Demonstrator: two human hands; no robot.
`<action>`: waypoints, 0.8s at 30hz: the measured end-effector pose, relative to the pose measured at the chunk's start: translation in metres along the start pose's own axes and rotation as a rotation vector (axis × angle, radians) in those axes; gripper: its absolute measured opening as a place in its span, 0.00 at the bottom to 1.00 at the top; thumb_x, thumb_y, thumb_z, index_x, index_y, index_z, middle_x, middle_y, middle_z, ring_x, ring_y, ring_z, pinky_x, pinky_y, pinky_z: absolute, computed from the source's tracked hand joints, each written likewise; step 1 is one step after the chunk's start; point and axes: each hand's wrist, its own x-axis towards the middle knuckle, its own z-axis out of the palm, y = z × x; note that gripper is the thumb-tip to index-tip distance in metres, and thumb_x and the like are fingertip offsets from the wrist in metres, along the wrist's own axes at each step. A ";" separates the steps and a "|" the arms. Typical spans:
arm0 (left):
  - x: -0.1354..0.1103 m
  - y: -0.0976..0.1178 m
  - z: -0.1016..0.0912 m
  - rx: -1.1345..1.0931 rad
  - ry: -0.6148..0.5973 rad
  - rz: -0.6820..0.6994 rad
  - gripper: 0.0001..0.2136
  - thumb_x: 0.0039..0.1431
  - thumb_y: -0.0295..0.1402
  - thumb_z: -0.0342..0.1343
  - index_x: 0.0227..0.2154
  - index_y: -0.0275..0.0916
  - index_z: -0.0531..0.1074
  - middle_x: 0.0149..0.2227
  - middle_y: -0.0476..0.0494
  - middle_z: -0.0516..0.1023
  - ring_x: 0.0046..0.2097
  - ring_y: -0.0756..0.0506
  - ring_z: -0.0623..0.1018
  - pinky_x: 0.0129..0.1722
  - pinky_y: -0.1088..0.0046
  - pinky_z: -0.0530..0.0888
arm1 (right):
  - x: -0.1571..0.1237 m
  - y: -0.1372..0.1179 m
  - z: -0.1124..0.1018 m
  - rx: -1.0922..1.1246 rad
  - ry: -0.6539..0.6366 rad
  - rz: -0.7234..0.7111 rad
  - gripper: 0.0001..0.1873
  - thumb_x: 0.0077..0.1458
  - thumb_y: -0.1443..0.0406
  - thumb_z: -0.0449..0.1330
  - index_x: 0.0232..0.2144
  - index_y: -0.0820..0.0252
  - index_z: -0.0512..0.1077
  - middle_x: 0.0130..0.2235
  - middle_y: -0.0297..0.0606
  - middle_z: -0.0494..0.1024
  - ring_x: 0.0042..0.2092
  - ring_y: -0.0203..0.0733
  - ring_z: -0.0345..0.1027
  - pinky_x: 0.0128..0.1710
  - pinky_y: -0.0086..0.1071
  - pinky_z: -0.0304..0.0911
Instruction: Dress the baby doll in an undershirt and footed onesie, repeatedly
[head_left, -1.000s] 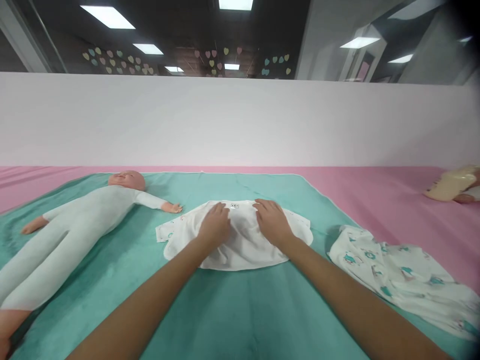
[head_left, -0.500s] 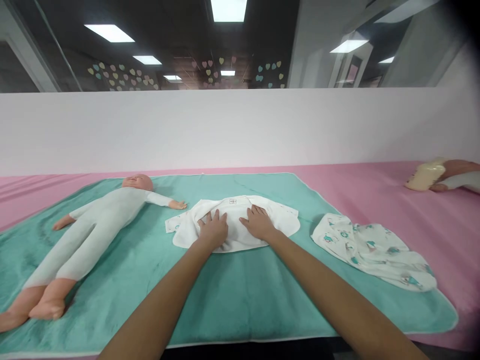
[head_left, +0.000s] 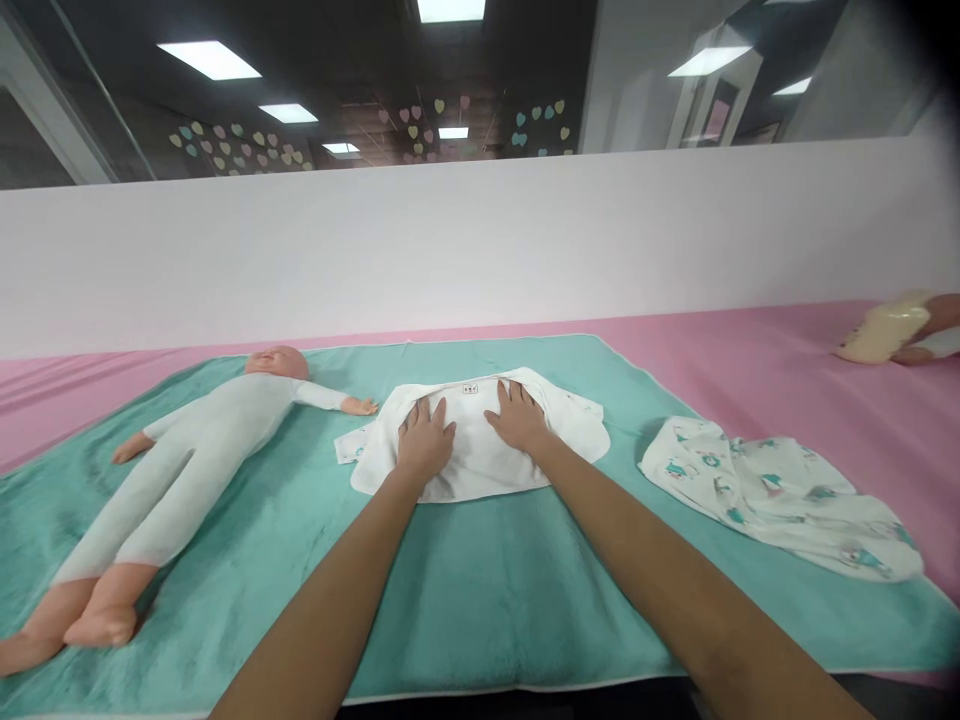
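A folded white baby garment [head_left: 570, 425] lies in the middle of a teal mat [head_left: 465, 590]. My left hand [head_left: 424, 440] rests flat on its left half, fingers spread and open. My right hand [head_left: 517, 415] lies flat on its right half, fingers stretched toward the collar label. Neither hand holds anything. A baby doll [head_left: 202, 440] in a pale one-piece suit lies on its back on the mat's left side, one arm reaching toward the garment.
A crumpled white cloth with teal prints [head_left: 780, 490] lies on the mat's right side. The mat covers a pink surface [head_left: 750, 350]. A cream bottle [head_left: 885, 330] lies at the far right beside another doll's limb. A white partition wall [head_left: 480, 240] runs behind.
Both hands went from curled and bunched on the garment to lying flat with fingers spread, sliding up toward the collar. The camera view pulled back and shifted slightly.
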 end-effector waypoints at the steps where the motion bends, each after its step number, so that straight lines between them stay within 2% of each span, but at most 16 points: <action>1: 0.001 -0.001 -0.001 0.007 0.016 0.014 0.26 0.61 0.42 0.40 0.61 0.40 0.51 0.64 0.33 0.50 0.62 0.34 0.54 0.56 0.54 0.60 | 0.001 0.001 -0.001 -0.005 0.015 -0.011 0.36 0.59 0.51 0.42 0.63 0.63 0.43 0.65 0.48 0.44 0.64 0.54 0.40 0.58 0.43 0.45; 5: 0.002 -0.006 -0.010 0.056 0.153 0.103 0.27 0.59 0.36 0.46 0.61 0.36 0.51 0.63 0.33 0.50 0.62 0.37 0.54 0.59 0.61 0.56 | 0.001 0.005 -0.005 -0.029 0.163 -0.077 0.30 0.60 0.64 0.40 0.63 0.66 0.43 0.64 0.47 0.47 0.64 0.48 0.40 0.59 0.39 0.44; 7: 0.002 -0.008 -0.012 0.074 0.185 0.122 0.26 0.59 0.35 0.46 0.60 0.37 0.52 0.63 0.34 0.50 0.63 0.37 0.53 0.60 0.61 0.55 | 0.001 0.005 -0.006 -0.028 0.212 -0.080 0.31 0.59 0.64 0.41 0.64 0.66 0.40 0.65 0.46 0.45 0.64 0.48 0.37 0.59 0.39 0.43; 9: 0.002 -0.008 -0.012 0.075 0.159 0.114 0.25 0.59 0.36 0.46 0.59 0.37 0.55 0.62 0.34 0.53 0.62 0.36 0.55 0.59 0.60 0.56 | 0.001 0.006 -0.005 -0.016 0.188 -0.069 0.33 0.59 0.59 0.43 0.64 0.66 0.39 0.65 0.46 0.43 0.64 0.49 0.36 0.59 0.40 0.43; 12: 0.003 -0.009 -0.008 0.057 0.080 0.095 0.21 0.61 0.37 0.42 0.57 0.38 0.58 0.60 0.36 0.59 0.60 0.38 0.59 0.57 0.61 0.59 | 0.004 0.008 0.000 0.018 0.080 -0.048 0.36 0.59 0.52 0.43 0.62 0.67 0.45 0.65 0.48 0.45 0.64 0.51 0.37 0.60 0.42 0.42; 15: 0.004 -0.011 -0.006 0.024 0.022 0.097 0.20 0.62 0.38 0.41 0.56 0.40 0.60 0.58 0.39 0.62 0.59 0.40 0.61 0.56 0.63 0.61 | 0.008 0.012 0.005 0.047 0.002 -0.035 0.35 0.59 0.50 0.40 0.61 0.67 0.51 0.64 0.49 0.47 0.64 0.51 0.39 0.59 0.43 0.43; 18: 0.005 -0.011 -0.007 -0.048 0.018 0.155 0.18 0.63 0.38 0.40 0.53 0.39 0.63 0.59 0.40 0.62 0.60 0.42 0.60 0.57 0.65 0.60 | 0.011 0.013 0.006 0.060 -0.018 -0.068 0.32 0.60 0.52 0.39 0.58 0.68 0.56 0.62 0.52 0.55 0.61 0.52 0.47 0.57 0.44 0.47; 20: 0.005 -0.009 -0.006 -0.096 0.023 0.234 0.18 0.64 0.37 0.39 0.51 0.39 0.66 0.60 0.42 0.60 0.61 0.45 0.58 0.59 0.66 0.57 | 0.012 0.012 0.006 0.065 -0.001 -0.106 0.30 0.61 0.55 0.39 0.58 0.70 0.55 0.60 0.54 0.58 0.60 0.52 0.50 0.56 0.44 0.49; 22: 0.004 -0.006 -0.004 -0.114 -0.001 0.300 0.18 0.64 0.38 0.38 0.51 0.40 0.66 0.60 0.44 0.62 0.62 0.45 0.58 0.61 0.66 0.54 | 0.014 0.011 0.006 0.067 0.009 -0.160 0.28 0.62 0.60 0.40 0.60 0.71 0.52 0.61 0.53 0.55 0.61 0.50 0.48 0.58 0.41 0.47; 24: 0.003 -0.004 -0.001 -0.097 -0.045 0.303 0.20 0.64 0.40 0.38 0.54 0.39 0.63 0.59 0.42 0.63 0.62 0.44 0.59 0.61 0.63 0.54 | 0.017 0.010 0.008 0.071 -0.004 -0.234 0.26 0.61 0.65 0.41 0.60 0.68 0.52 0.63 0.47 0.53 0.63 0.45 0.46 0.59 0.37 0.46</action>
